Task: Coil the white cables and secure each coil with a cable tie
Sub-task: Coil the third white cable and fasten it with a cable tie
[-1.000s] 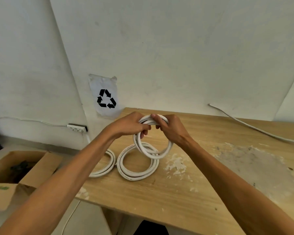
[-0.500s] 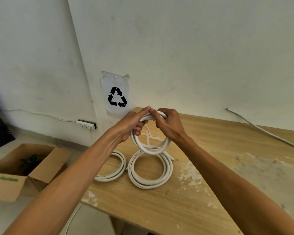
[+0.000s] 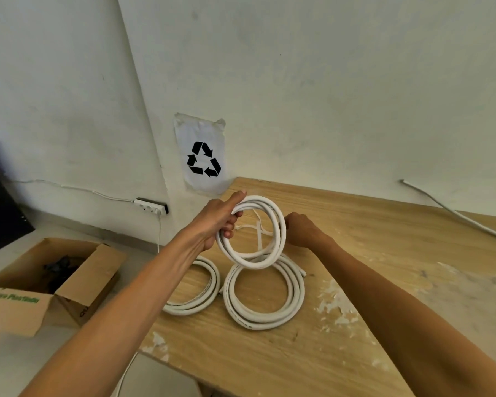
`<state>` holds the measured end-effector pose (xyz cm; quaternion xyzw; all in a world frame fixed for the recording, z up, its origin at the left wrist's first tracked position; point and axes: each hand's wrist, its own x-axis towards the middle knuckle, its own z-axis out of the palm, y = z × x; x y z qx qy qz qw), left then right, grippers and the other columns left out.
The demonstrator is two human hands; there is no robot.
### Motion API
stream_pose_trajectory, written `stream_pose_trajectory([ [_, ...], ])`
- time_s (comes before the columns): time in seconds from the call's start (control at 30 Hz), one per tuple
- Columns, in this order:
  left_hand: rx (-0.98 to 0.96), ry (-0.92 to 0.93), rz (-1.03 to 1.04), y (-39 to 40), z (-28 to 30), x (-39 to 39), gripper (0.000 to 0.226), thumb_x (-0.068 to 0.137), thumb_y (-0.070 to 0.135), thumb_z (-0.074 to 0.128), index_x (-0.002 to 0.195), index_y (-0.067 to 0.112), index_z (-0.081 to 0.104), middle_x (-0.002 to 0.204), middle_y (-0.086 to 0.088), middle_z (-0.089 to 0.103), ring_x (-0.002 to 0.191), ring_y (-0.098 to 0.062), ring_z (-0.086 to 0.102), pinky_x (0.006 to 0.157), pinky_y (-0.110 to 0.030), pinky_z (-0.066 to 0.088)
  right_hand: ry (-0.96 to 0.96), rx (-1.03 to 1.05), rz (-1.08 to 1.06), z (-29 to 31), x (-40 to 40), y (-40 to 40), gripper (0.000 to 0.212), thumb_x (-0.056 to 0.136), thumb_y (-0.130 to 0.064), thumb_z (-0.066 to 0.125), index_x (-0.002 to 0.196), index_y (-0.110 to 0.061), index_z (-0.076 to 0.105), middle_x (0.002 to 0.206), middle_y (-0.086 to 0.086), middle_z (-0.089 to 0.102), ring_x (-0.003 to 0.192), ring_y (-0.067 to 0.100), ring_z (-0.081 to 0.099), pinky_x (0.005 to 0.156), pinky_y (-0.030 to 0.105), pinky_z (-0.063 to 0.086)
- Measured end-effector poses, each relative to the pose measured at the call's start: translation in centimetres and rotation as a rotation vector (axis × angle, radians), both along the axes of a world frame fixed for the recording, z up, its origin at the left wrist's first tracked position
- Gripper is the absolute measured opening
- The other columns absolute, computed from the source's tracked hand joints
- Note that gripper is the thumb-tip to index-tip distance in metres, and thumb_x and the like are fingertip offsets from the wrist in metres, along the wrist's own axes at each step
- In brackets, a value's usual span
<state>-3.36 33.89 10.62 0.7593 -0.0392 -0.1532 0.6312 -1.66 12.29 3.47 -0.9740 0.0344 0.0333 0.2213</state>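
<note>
- A wooden table (image 3: 384, 282) fills the lower right of the frame, patchy with white flakes, against a white wall.
- Two finished white coils lie flat at centre frame: one coil (image 3: 265, 296) just below the hands, another (image 3: 196, 287) to its left, partly hidden by the left forearm.
- A third coil (image 3: 254, 230) stands upright, centre frame, its ring facing the viewer and its lower edge just above the flat coil.
- The left hand (image 3: 216, 222) grips the upper left of this ring, fingers curled round the strands.
- The right hand (image 3: 302, 229) sits against the ring's right edge; whether it pinches the cable I cannot tell, since the fingers are hidden behind it.
- Thin white cable ties (image 3: 257, 229) lie on the table behind the ring, seen through its opening, nearer the right hand, which looks best placed to fetch one.
</note>
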Motion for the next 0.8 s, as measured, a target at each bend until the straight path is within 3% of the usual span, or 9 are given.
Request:
stream_pose_trajectory([
  [0.07,-0.015,0.003,0.005,-0.1,-0.1,0.1,0.049,0.093,0.055,0.059,0.077,0.009,0.056,0.046,0.008,0.028,0.04,-0.009,0.024,0.041,-0.021,0.03,-0.021,-0.024,0.015,0.0,0.0,0.2,0.032,0.091,-0.024,0.067,0.063,-0.026,0.053,0.066,-0.007,0.055,0.058,0.009,0.052,0.053,0.022,0.04],
  [0.17,-0.039,0.015,0.001,-0.2,-0.1,0.0,0.049,0.093,0.055,0.06,0.076,0.01,0.055,0.048,0.008,0.026,0.039,-0.009,0.023,0.041,-0.021,0.03,-0.03,-0.031,-0.006,0.0,0.0,0.3,0.026,0.09,-0.023,0.067,0.067,-0.02,0.057,0.07,-0.001,0.059,0.059,0.013,0.054,0.057,0.027,0.047],
  [0.37,-0.065,-0.002,-0.009,-1.2,0.4,-0.8,0.048,0.094,0.054,0.059,0.077,0.009,0.056,0.048,0.008,0.027,0.04,-0.008,0.025,0.042,-0.022,0.031,-0.163,0.203,-0.071,0.6,-0.8,-1.1,0.011,0.089,-0.021,0.068,0.087,-0.011,0.073,0.075,-0.004,0.064,0.063,0.008,0.056,0.058,0.023,0.044],
  [0.47,-0.079,-0.015,-0.003,-2.3,0.7,-1.4,0.048,0.095,0.053,0.058,0.079,0.008,0.056,0.048,0.008,0.029,0.04,-0.008,0.026,0.043,-0.022,0.031,-0.219,0.255,-0.092,2.4,-2.2,-2.2,0.018,0.09,-0.019,0.067,0.072,-0.016,0.068,0.063,-0.011,0.053,0.057,0.002,0.045,0.053,0.019,0.035],
  [0.53,-0.09,-0.023,0.0,-3.3,0.8,-1.9,0.048,0.095,0.053,0.058,0.079,0.008,0.057,0.048,0.008,0.03,0.04,-0.009,0.027,0.044,-0.023,0.031,-0.222,0.233,-0.095,3.4,-3.3,-3.0,0.014,0.09,-0.018,0.067,0.076,-0.016,0.07,0.063,-0.011,0.054,0.057,0.003,0.046,0.054,0.02,0.036],
  [0.8,-0.18,-0.016,0.085,-7.6,0.4,-3.6,0.045,0.097,0.046,0.058,0.078,0.005,0.057,0.049,0.004,0.034,0.037,-0.009,0.03,0.039,-0.022,0.033,-0.397,0.259,-0.15,7.5,-9.9,-7.1,0.014,0.095,-0.017,0.064,0.101,-0.009,0.074,0.092,0.005,0.073,0.081,0.017,0.068,0.066,0.023,0.047],
])
